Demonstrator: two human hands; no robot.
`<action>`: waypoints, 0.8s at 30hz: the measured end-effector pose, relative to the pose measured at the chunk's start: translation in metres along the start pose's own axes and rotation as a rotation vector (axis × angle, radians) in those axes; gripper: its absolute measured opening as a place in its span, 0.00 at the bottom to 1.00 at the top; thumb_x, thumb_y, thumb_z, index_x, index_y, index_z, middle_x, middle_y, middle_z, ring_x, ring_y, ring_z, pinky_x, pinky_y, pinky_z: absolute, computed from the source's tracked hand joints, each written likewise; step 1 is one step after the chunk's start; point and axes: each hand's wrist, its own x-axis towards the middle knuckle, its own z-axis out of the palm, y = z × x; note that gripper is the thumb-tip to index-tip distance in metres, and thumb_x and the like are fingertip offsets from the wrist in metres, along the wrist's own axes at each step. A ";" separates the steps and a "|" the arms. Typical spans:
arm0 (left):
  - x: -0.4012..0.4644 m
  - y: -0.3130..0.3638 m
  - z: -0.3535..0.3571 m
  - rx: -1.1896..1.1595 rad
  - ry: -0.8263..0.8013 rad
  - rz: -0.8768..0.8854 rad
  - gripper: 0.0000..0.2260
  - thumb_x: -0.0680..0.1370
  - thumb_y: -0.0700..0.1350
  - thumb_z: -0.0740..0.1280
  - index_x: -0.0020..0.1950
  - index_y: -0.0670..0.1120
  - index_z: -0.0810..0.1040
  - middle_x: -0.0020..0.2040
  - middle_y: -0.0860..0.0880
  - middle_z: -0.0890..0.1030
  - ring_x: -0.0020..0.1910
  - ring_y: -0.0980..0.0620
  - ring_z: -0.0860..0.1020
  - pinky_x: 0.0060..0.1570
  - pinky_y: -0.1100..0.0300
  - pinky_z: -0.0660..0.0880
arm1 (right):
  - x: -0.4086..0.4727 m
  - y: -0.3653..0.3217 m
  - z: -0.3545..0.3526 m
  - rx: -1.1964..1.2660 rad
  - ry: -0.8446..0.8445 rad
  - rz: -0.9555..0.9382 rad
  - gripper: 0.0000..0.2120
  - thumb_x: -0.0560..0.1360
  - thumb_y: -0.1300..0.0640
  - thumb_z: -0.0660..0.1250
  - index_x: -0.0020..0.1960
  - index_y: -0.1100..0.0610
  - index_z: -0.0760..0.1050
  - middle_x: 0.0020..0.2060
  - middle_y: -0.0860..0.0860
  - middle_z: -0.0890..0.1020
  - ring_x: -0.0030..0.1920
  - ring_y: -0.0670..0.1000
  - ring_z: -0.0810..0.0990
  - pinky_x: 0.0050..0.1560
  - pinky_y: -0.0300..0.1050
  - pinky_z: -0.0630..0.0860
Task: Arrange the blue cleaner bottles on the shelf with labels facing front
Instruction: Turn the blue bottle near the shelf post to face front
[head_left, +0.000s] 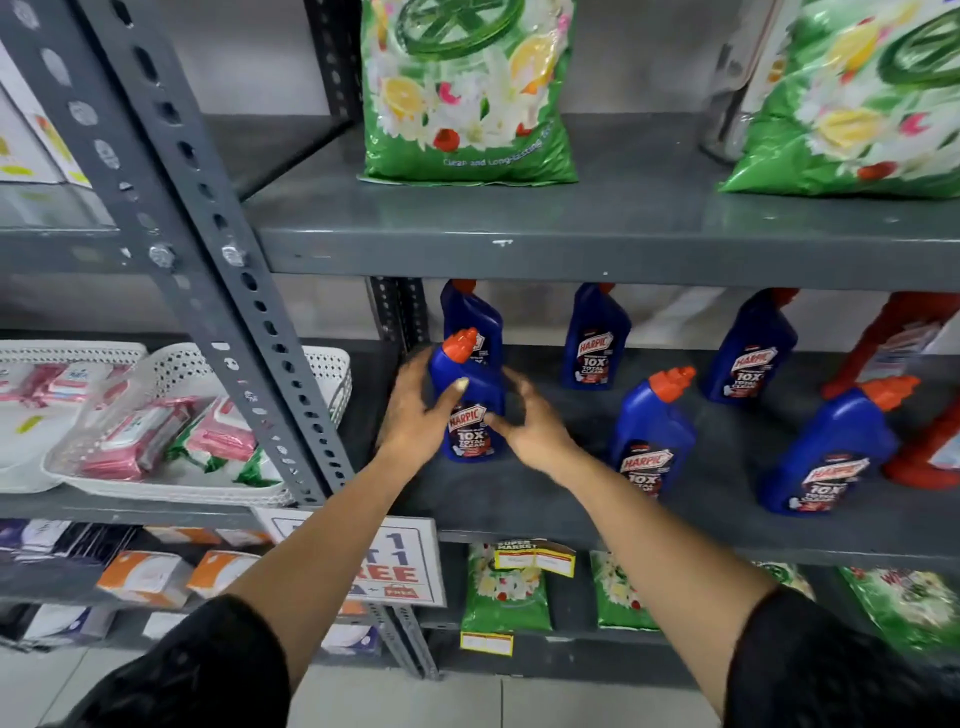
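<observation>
Glossy blue plastic cleaner bottles with orange caps (470, 410) stood on a matt grey painted-metal shelf (571, 499) — its perforated steel upright (218, 291) bolted and scuffed. Above, shiny green plastic detergent bags (467, 93) gleamed; nearby, a white perforated plastic basket (171, 364) held crinkled foil-like packets.

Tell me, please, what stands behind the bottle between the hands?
Another blue bottle stands behind the front bottle, its neck and part of its label showing; the rest is covered.
</observation>
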 end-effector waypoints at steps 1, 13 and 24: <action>0.003 -0.001 0.000 -0.041 -0.037 -0.032 0.25 0.76 0.51 0.69 0.72 0.57 0.66 0.64 0.53 0.75 0.62 0.54 0.75 0.63 0.50 0.75 | 0.007 -0.001 0.002 0.010 -0.021 -0.019 0.30 0.74 0.58 0.70 0.73 0.52 0.63 0.67 0.53 0.74 0.66 0.52 0.74 0.61 0.46 0.73; -0.021 -0.014 -0.015 -0.175 -0.164 0.031 0.22 0.78 0.40 0.67 0.71 0.48 0.67 0.55 0.59 0.79 0.50 0.69 0.79 0.49 0.72 0.76 | -0.019 0.012 0.005 -0.059 -0.015 -0.133 0.26 0.72 0.53 0.73 0.67 0.53 0.68 0.56 0.52 0.82 0.53 0.49 0.82 0.55 0.47 0.80; -0.032 -0.019 -0.020 -0.214 -0.179 0.054 0.24 0.77 0.41 0.69 0.72 0.46 0.68 0.65 0.43 0.78 0.62 0.49 0.78 0.62 0.53 0.76 | -0.038 0.009 0.003 -0.101 -0.024 -0.147 0.25 0.72 0.52 0.72 0.66 0.52 0.69 0.56 0.53 0.83 0.55 0.51 0.82 0.55 0.48 0.80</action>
